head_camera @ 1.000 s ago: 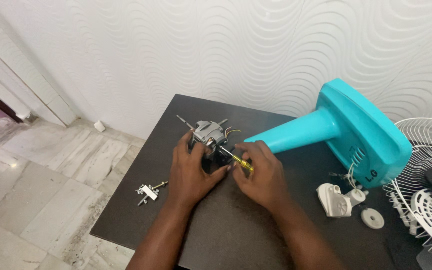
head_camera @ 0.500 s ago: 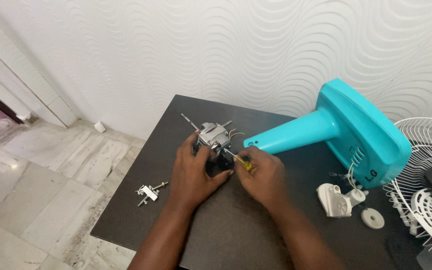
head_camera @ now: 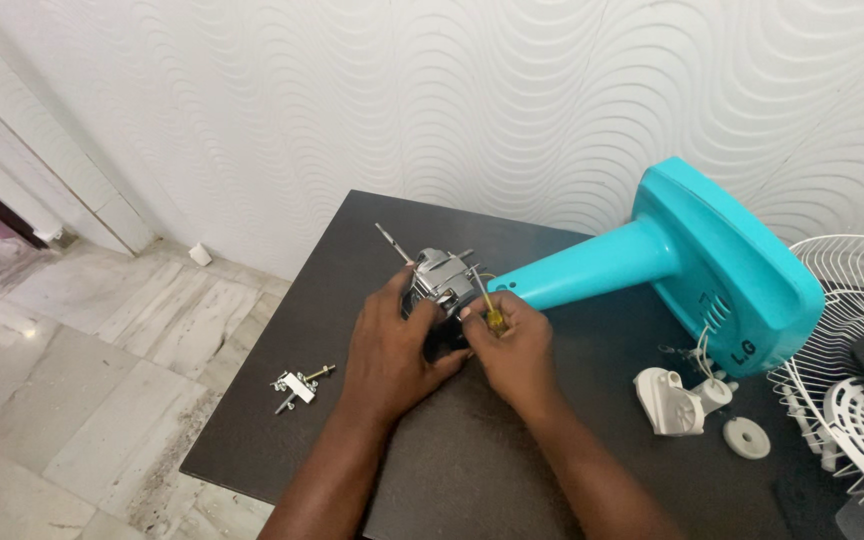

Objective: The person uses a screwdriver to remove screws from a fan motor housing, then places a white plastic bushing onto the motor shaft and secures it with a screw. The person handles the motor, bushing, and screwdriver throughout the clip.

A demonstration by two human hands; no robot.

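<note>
A small silver fan motor (head_camera: 439, 277) with a thin shaft sticking out to the upper left sits on the dark table (head_camera: 592, 400), at the narrow end of a turquoise fan stand (head_camera: 672, 260) lying on its side. My left hand (head_camera: 389, 345) is wrapped around the motor from the left. My right hand (head_camera: 512, 345) grips a screwdriver with a yellow handle (head_camera: 493, 318), its shaft angled up against the motor.
A small metal bracket with screws (head_camera: 297, 385) lies near the table's left edge. White plastic fan parts (head_camera: 674, 400) and a round white cap (head_camera: 747, 438) lie at the right, beside a white wire fan guard (head_camera: 852, 300). Marble floor lies beyond the table's left edge.
The motor has shifted slightly and my right hand has moved the screwdriver a little closer to it. My left hand stays on the motor.
</note>
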